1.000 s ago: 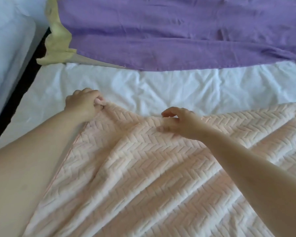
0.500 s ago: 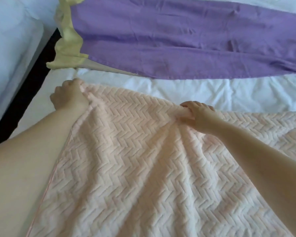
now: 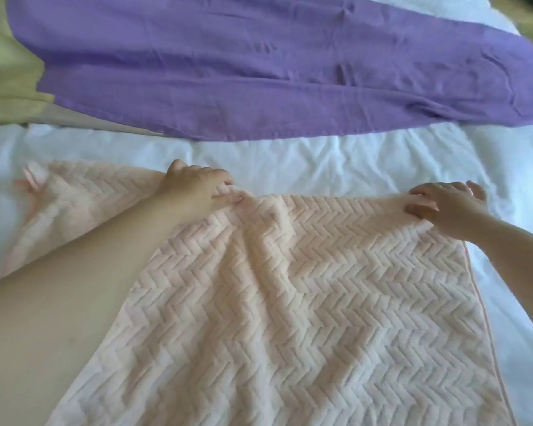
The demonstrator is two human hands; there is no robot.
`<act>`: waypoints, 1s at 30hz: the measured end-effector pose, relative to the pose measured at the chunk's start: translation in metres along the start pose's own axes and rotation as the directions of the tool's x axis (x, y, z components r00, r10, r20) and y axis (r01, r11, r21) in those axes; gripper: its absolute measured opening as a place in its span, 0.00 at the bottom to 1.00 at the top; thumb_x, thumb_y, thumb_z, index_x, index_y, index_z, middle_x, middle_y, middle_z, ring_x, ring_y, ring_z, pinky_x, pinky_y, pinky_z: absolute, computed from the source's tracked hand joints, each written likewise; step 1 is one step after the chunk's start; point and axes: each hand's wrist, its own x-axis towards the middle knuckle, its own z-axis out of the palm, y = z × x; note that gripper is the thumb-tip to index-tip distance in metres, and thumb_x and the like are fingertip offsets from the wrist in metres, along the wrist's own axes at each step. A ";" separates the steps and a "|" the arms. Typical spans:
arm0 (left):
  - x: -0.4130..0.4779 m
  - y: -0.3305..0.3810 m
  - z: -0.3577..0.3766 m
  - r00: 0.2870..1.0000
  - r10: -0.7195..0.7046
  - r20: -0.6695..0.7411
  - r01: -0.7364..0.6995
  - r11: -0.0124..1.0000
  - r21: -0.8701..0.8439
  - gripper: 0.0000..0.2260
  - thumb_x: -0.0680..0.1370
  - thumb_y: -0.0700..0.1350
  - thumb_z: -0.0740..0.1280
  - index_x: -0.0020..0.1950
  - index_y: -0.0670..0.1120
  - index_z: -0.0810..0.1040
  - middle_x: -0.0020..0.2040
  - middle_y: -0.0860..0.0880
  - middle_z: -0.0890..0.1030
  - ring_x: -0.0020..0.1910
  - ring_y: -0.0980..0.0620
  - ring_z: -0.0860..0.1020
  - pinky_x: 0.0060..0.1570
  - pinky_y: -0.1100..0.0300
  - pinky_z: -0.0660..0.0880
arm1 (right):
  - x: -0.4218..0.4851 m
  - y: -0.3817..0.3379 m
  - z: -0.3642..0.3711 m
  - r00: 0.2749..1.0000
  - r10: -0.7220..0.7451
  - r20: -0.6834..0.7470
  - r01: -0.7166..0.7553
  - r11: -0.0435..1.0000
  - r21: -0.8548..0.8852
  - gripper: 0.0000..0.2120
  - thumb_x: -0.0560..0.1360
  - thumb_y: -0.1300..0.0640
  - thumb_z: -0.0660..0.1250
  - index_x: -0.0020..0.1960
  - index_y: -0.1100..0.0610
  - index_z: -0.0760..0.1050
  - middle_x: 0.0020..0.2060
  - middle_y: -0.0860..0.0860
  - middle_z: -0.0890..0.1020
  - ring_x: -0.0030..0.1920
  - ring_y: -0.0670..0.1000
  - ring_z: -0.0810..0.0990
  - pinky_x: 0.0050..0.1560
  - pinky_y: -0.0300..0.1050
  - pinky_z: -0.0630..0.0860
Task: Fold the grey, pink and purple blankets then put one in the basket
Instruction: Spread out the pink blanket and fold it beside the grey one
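Left of the left hand [image 3: 199, 189], a corner of the pink blanket [image 3: 305, 302] lies flat on the white sheet [image 3: 336, 161], with a little pink trim tab [image 3: 30, 176] sticking out at its tip. Beyond that corner, a yellow-green band [image 3: 10, 75] borders the end of the purple blanket [image 3: 259, 72], and a strip of grey-beige cloth [image 3: 83, 119] peeks out under its near edge.

Now the left hand itself: fingers curled, pinching the far edge of the pink blanket and bunching it, so wrinkles fan back toward the person. Straight beyond the knuckles there's a band of bare sheet, then the purple blanket, spread long and rumpled across the bed. Between the two hands the pink edge runs fairly straight.

Over to the right hand [image 3: 446, 207]: thumb down on top of the herringbone pile, fingers curled over the far edge at the right corner, gripping it. From that corner a thin pink piping [image 3: 480, 305] runs down the blanket's right side, and right of the hand it's white sheet.
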 end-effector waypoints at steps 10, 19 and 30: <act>0.028 -0.007 -0.008 0.917 -0.056 -0.395 0.144 0.970 0.198 0.10 0.76 0.48 0.66 0.56 0.48 0.76 0.54 0.42 0.77 0.52 0.38 0.74 0.53 0.44 0.63 | 0.040 0.007 -0.014 0.872 0.048 -0.487 -0.025 0.998 0.053 0.11 0.78 0.51 0.61 0.56 0.52 0.76 0.56 0.57 0.75 0.60 0.60 0.70 0.65 0.56 0.58; -0.007 0.072 0.055 0.999 0.033 -0.043 -0.025 0.983 0.181 0.30 0.74 0.68 0.38 0.75 0.62 0.47 0.78 0.55 0.44 0.77 0.53 0.46 0.71 0.46 0.38 | -0.015 -0.003 0.059 0.976 0.120 -0.180 -0.080 0.974 0.214 0.26 0.77 0.34 0.43 0.74 0.34 0.45 0.77 0.42 0.42 0.77 0.50 0.38 0.74 0.54 0.37; -0.084 0.167 0.074 0.997 0.081 -0.013 -0.080 0.995 0.058 0.27 0.79 0.66 0.40 0.77 0.61 0.48 0.79 0.52 0.48 0.77 0.50 0.48 0.73 0.46 0.41 | -0.140 0.001 0.073 0.986 -0.044 -0.161 0.085 0.963 0.256 0.27 0.79 0.36 0.40 0.76 0.38 0.43 0.76 0.40 0.43 0.77 0.47 0.38 0.75 0.49 0.37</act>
